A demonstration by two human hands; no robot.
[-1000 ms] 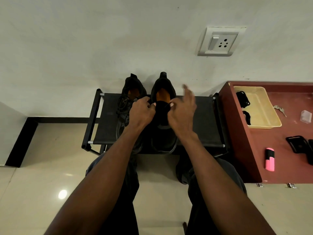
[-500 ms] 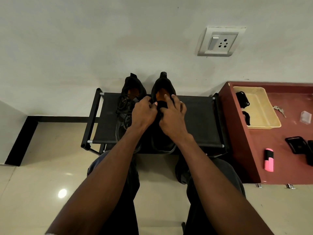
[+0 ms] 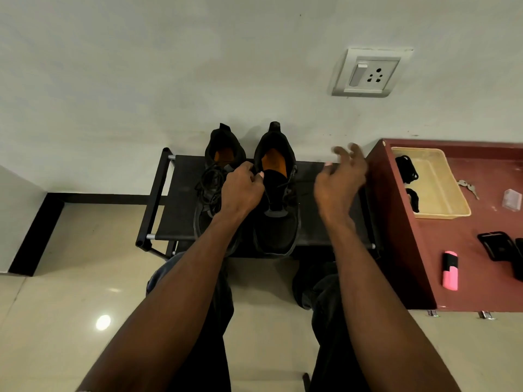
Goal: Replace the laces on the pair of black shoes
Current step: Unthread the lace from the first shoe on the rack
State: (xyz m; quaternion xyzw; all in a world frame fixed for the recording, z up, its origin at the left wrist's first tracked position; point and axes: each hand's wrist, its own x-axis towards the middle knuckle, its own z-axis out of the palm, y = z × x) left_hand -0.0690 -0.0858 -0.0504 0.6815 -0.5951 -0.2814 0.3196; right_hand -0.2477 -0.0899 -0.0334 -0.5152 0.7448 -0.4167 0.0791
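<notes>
Right now, in the head view, two black shoes are sitting side by side on a low black rack [image 3: 181, 222] against the wall, heels to the wall. The left hand [image 3: 242, 190] is gripping the right shoe [image 3: 276, 193] at the near edge of its opening, fingers curled and pinching either the tongue or a lace end; which of the two I cannot tell. The right hand [image 3: 338, 179] is hovering apart from that shoe, over the rack beside the red-brown table [image 3: 467, 264], fingers spread, loosely bent and holding nothing. A lace is showing down the right shoe's eyelet side, though how far it is threaded is unclear. The left shoe [image 3: 218, 188] is carrying a loose tangle of black lace [image 3: 210, 182] heaped over its tongue, not laced up. Black bundles, probably laces, are lying in the yellow tray [image 3: 441, 199] on the table. Judging by this, the job is partway through at best: neither shoe is looking finished, and both are needing lacing and tying.
</notes>
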